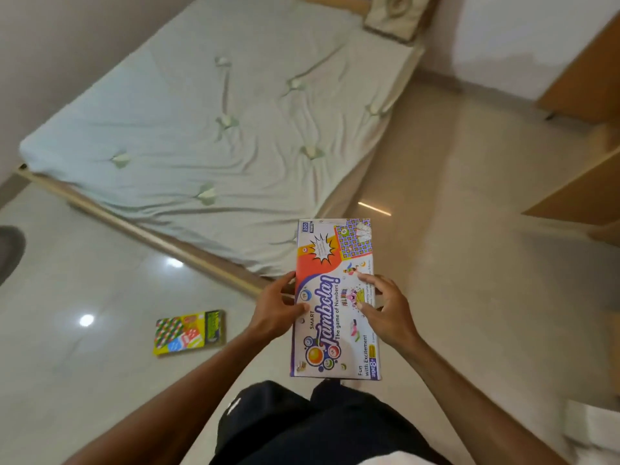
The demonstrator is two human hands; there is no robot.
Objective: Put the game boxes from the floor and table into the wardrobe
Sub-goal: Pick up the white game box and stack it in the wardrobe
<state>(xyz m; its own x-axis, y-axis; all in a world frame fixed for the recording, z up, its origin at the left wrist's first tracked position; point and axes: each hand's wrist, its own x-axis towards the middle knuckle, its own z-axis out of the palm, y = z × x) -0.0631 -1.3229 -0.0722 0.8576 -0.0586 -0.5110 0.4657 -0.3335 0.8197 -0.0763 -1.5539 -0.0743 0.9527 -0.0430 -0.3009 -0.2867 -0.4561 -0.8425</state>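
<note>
— Above the floor (469,297), level with your waist, what have you got?

— You carry the Tambola box (332,297) lengthwise away from you, printed lid up; your left hand (278,310) clamps its left long edge, thumb on the lid and fingers curled under; your right hand (385,313) presses on the right long edge, fingertips spread across the lid; so the box sits between your two hands, each gripping about midway along its length.

— And the other one?

— You have the yellow game box (189,332) lying flat on the floor, down to the left of your left hand and well apart from it; it rests near the wooden frame at the foot edge of the bed (201,129), not touching it.

— Where is the furniture?

— You see wooden panels (590,78) at the right edge of view, blurred; whether they belong to the wardrobe you cannot tell; the bed's far right corner holds a pillow (396,15).
</note>
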